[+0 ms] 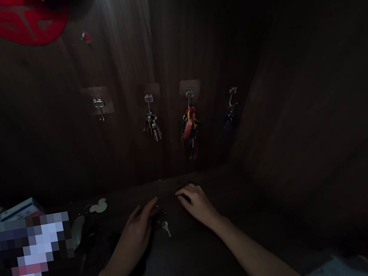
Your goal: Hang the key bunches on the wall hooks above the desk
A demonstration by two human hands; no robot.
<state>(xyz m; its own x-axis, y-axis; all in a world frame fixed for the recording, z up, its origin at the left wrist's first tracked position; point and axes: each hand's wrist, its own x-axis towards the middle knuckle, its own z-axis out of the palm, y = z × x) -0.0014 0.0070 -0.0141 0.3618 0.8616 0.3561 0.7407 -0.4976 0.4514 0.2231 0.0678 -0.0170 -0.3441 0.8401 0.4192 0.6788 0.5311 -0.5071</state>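
Note:
My left hand [138, 233] rests low over the dark wooden surface, fingers stretched forward and nothing visible in them. Just right of its fingertips lies a small silver key [165, 228], with what looks like thin rings beside it. My right hand [197, 203] is beyond the key and to its right, thumb and forefinger drawn together in a pinch. Whatever may be between those fingertips is too dark and small to make out. On the wall above hang a bunch of silver keys [154, 128] and a colourful bunch with a pink tag [189, 127], each on a metal hook.
A bare hook [99, 106] is on the wall at left; a hook with a blue item [228, 121] is at right. A pale rounded item [99, 206] and boxes [21, 208] lie left. Light blue cloth-like material [335, 269] shows bottom right.

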